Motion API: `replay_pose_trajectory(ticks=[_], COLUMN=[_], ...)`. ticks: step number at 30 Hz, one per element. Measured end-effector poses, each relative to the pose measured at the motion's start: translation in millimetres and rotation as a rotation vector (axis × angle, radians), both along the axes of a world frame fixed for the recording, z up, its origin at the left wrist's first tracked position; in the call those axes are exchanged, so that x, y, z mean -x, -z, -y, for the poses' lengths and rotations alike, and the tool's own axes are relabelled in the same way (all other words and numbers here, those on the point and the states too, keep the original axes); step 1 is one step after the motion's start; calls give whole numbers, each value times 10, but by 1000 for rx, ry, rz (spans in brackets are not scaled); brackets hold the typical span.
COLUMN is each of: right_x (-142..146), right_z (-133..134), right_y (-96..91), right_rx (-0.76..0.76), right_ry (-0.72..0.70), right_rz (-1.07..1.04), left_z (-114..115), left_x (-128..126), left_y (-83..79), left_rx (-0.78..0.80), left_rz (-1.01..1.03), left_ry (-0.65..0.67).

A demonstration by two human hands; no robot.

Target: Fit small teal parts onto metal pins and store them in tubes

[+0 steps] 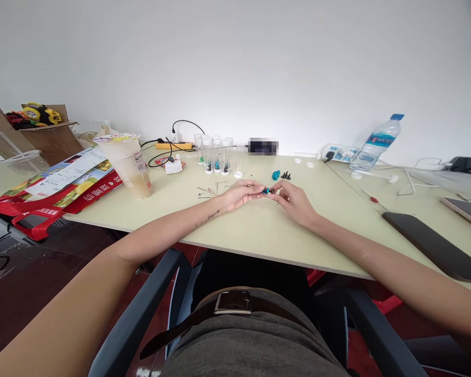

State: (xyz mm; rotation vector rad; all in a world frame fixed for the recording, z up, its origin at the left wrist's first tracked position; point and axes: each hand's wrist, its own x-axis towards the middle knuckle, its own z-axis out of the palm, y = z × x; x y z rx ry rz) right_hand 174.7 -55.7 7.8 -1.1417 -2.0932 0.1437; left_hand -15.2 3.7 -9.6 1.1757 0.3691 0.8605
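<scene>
My left hand (244, 195) and my right hand (294, 201) meet over the middle of the table. Between their fingertips is a small teal and black piece (267, 191), too small to name more exactly. The left fingers pinch its left side, while the right thumb and forefinger close on its darker right end. Just beyond the right hand lie a cluster of teal pieces (276, 175) and a cluster of black pieces (286, 176). To the left of my left hand, several thin metal pins or bits (207, 192) are scattered on the tabletop.
Several clear tubes (216, 154) with small parts stand behind the hands. A drink cup (131, 170) is at left beside a red bag (98, 193). A water bottle (378, 142) leans at back right, near a power strip (339, 152). A dark phone (435, 246) lies at right.
</scene>
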Motion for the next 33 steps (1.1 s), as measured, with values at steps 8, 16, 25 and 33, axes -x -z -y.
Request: replay_pose_trajectory(ticks=[8, 16, 25, 33], right_x=[9, 12, 2, 6], right_z=[15, 16, 16, 7], right_y=[-23, -23, -28, -15], right_rx=[4, 14, 50, -2], right_ry=[7, -15, -31, -2], right_rz=[22, 26, 48, 10], left_z=[22, 19, 28, 38], left_x=[-1, 0, -3, 0], left_y=[-8, -5, -9, -21], left_rx=[11, 17, 0, 24], left_rz=[1, -10, -21, -16], left_ry=[-16, -13, 5, -18])
